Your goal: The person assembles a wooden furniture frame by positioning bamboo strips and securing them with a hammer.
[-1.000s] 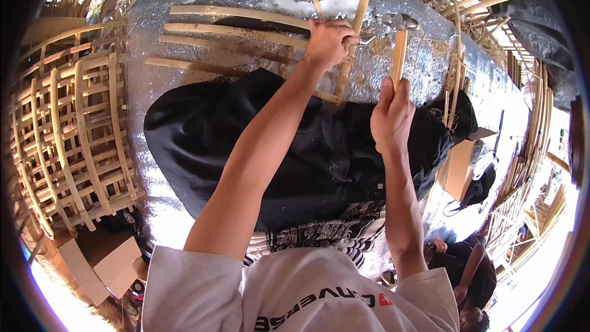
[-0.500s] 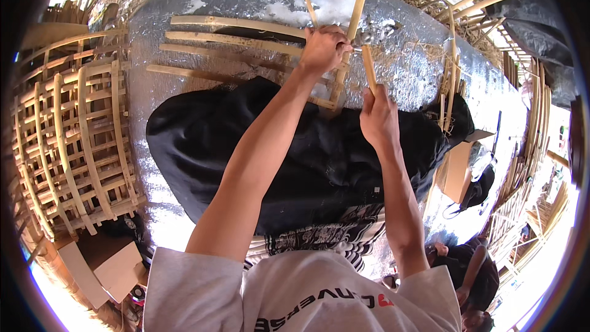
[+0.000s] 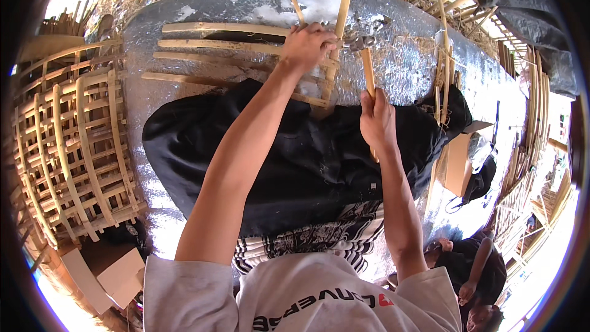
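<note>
A hammer (image 3: 369,77) with a wooden handle and metal head is in my right hand (image 3: 377,120), fingers wrapped round the handle. The head sits just right of a long bamboo strip (image 3: 345,3), close to the fingertips of my left hand (image 3: 307,47). Those fingers are bent and closed at the joint where the strip crosses the bamboo slats (image 3: 215,44); whatever they pinch is hidden. Several slats lie side by side, running left from the strip. Beyond my left hand a short bamboo stick (image 3: 297,10) pokes out.
Black cloth (image 3: 295,166) covers my lap. Silvery sheeting (image 3: 258,0) lies beneath the slats. A woven bamboo lattice (image 3: 70,147) stands at left, above an open cardboard box (image 3: 120,273). Another box (image 3: 458,163) is at right, and a person in black (image 3: 476,264) sits lower right.
The hammer head has come into clearer view beside the strip, with more of the handle showing below my right hand. My left hand, the slats and the strip appear slightly further left.
</note>
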Available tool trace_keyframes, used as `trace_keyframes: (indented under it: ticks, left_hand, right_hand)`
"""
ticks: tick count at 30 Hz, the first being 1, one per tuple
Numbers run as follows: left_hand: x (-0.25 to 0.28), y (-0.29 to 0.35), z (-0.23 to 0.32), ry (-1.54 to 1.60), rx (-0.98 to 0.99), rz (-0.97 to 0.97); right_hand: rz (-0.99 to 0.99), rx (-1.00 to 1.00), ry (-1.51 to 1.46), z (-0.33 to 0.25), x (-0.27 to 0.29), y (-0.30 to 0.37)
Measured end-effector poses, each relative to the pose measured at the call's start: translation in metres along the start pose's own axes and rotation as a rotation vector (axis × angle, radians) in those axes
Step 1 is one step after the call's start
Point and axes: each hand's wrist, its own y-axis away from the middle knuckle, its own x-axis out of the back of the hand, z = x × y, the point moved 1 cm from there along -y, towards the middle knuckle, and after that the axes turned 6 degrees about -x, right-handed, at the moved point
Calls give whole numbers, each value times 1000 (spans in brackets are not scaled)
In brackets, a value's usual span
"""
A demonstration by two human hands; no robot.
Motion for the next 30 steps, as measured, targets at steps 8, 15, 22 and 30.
trace_keyframes:
  ticks: [8, 15, 22, 30]
  left_hand:
    - [-8, 0, -4, -20, 53, 40]
    - [-1, -2, -10, 131, 8, -39]
    - [6, -7, -12, 108, 97, -187]
    - [-7, -6, -22, 165, 5, -21]
  right_hand:
    - [115, 144, -33, -47, 11, -11]
    - [133, 203, 25, -28, -8, -7]
    - [95, 113, -3, -15, -9, -2]
    - [83, 149, 37, -42, 7, -10]
